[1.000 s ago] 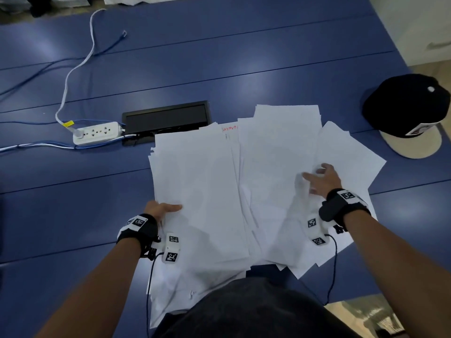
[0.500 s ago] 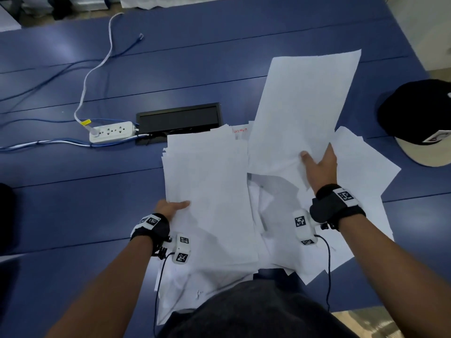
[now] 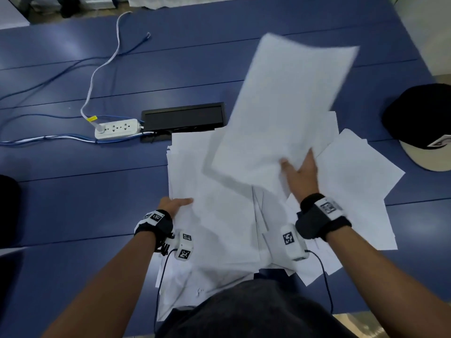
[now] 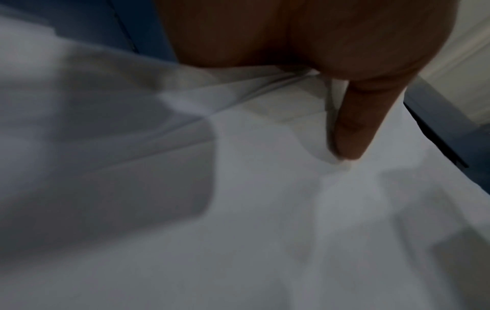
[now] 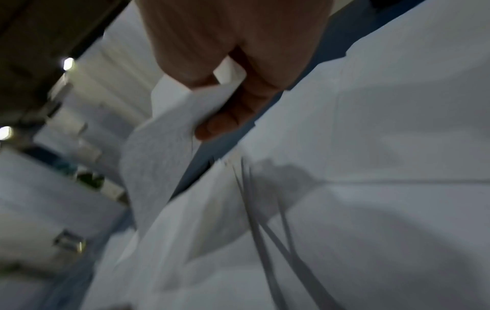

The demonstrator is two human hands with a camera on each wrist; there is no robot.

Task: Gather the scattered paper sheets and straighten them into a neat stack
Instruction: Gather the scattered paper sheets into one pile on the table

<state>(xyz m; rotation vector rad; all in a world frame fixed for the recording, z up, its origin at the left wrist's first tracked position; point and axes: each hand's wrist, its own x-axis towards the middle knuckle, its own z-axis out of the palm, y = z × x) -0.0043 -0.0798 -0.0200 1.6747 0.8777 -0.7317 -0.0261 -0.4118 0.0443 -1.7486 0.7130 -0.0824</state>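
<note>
White paper sheets lie spread over the blue table (image 3: 73, 203). A rough stack (image 3: 214, 215) sits in the middle, and loose sheets (image 3: 361, 181) fan out to the right. My left hand (image 3: 174, 203) grips the stack's left edge, thumb on top (image 4: 352, 125), fingers hidden beneath. My right hand (image 3: 301, 175) pinches the near corner of a lifted sheet (image 3: 280, 106), which hangs tilted and blurred above the pile. In the right wrist view the thumb and fingers (image 5: 233, 113) close on that sheet (image 5: 159, 157).
A black recessed cable box (image 3: 183, 117) and a white power strip (image 3: 117, 129) with cables lie just beyond the stack. A black cap (image 3: 422, 118) sits at the right edge. The table's near edge runs by my body.
My right hand picked a sheet from the right side of the pile, raised it, and is now swinging it left over the stack. The left hand kept its hold on the stack's edge.
</note>
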